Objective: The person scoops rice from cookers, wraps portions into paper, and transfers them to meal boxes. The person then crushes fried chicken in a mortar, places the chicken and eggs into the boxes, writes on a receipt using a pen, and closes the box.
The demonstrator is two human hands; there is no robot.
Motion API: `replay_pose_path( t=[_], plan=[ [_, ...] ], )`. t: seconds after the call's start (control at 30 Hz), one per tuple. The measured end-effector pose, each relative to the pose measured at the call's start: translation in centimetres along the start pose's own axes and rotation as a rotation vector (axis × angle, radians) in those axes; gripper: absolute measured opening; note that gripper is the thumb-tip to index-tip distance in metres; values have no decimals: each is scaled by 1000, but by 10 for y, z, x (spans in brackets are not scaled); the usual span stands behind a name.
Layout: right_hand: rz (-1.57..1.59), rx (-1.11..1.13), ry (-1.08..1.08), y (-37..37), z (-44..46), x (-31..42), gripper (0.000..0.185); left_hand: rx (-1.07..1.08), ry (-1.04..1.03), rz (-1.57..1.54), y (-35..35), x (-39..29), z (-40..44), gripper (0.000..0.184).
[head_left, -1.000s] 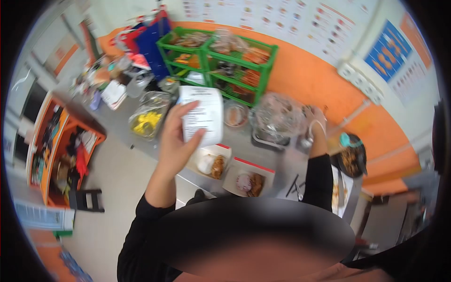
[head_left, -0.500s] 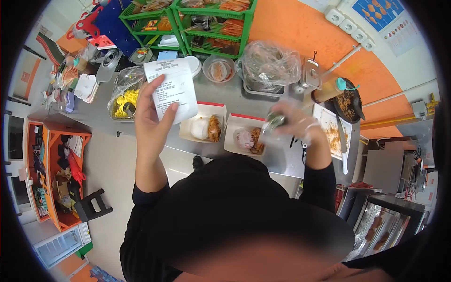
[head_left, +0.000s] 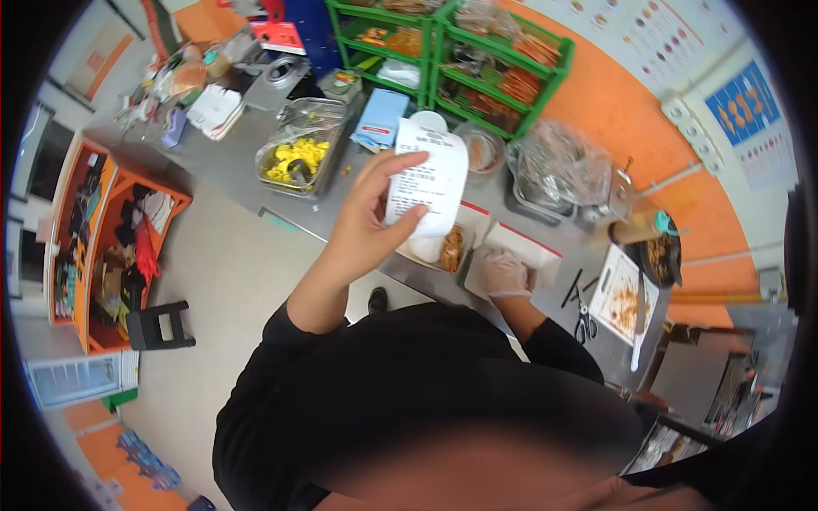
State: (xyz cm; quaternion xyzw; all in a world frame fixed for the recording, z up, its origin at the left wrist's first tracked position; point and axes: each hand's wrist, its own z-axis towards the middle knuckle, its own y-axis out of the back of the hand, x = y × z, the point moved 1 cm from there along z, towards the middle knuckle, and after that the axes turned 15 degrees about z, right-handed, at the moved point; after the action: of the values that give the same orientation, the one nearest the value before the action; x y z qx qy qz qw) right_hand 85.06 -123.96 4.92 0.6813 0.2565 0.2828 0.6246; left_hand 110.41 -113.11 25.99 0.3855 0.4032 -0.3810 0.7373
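My left hand (head_left: pixel 368 213) pinches a long printed paper receipt (head_left: pixel 436 183) between thumb and fingers, raised over the counter. My right hand (head_left: pixel 504 272), in a clear plastic glove, reaches down into the right cardboard food box (head_left: pixel 544 245). Its fingers and whatever lies under them are hidden. Just left of it stands another open box (head_left: pixel 475 218), partly covered by the receipt. A white mound that looks like rice (head_left: pixel 424 248) and a piece of fried chicken (head_left: pixel 452 249) sit in that box.
On the steel counter are a tray of yellow food (head_left: pixel 294 162), scissors (head_left: pixel 584 319), a white cutting board (head_left: pixel 620 294) with a knife (head_left: pixel 641 315), and a bag-covered container (head_left: pixel 558 166). Green racks (head_left: pixel 477 106) stand behind. A black stool (head_left: pixel 160 325) is on the floor at left.
My right hand has gone from above the counter, holding a small clear bag with something green, down into the right box. The view has shifted; my left hand still holds the receipt.
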Motion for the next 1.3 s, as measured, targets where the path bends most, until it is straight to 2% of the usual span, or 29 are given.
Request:
replay_pose_path(
  t=[0.07,0.2,0.27,0.33,0.4,0.43,0.47,0.53,0.6,0.63,0.67,0.73,0.8,0.83,1.0,1.1,1.23,1.3],
  plan=[
    [138,269,-200,-5,2,-4,20,39,-3,-13,3,0,-2,59],
    [69,409,-58,9,6,-21,27,24,-12,-32,5,-4,-3,58],
    [83,705,129,88,8,-15,33,-6,-26,-26,5,-10,-3,59],
    [303,559,315,145,18,-34,34,-14,-41,-27,5,-13,-3,60],
    [662,315,352,188,44,-87,28,-31,-42,-3,3,-17,-3,60],
    [899,139,107,167,70,-137,24,-34,-41,9,1,-20,-3,60],
    [621,-36,-97,195,95,-143,26,-54,-43,27,0,-23,-4,60],
    [355,-304,-248,179,152,-199,32,-66,-34,46,-3,-31,-5,64],
    [301,65,-444,119,204,-274,40,-100,-28,106,-4,-39,-9,65],
    [305,71,-413,73,223,-299,40,-113,-28,149,-4,-42,-10,67],
    [192,-236,65,27,233,-315,40,-110,-32,163,-3,-46,-11,68],
    [89,-537,571,5,231,-309,40,-141,-20,184,-1,-48,-15,68],
    [422,96,-63,16,223,-301,40,-166,-12,191,-1,-57,-19,69],
    [382,180,-179,13,222,-301,39,-179,-2,201,-3,-57,-22,69],
    [236,270,-233,5,236,-297,37,-238,82,181,-6,-63,-31,71],
    [221,294,-244,6,238,-299,35,-254,23,212,-4,-63,-33,69],
    [267,192,-198,13,218,-290,38,-264,33,177,-4,-64,-36,71],
    [384,31,-186,21,208,-290,34,-262,42,173,-3,-64,-36,70]
  ],
)
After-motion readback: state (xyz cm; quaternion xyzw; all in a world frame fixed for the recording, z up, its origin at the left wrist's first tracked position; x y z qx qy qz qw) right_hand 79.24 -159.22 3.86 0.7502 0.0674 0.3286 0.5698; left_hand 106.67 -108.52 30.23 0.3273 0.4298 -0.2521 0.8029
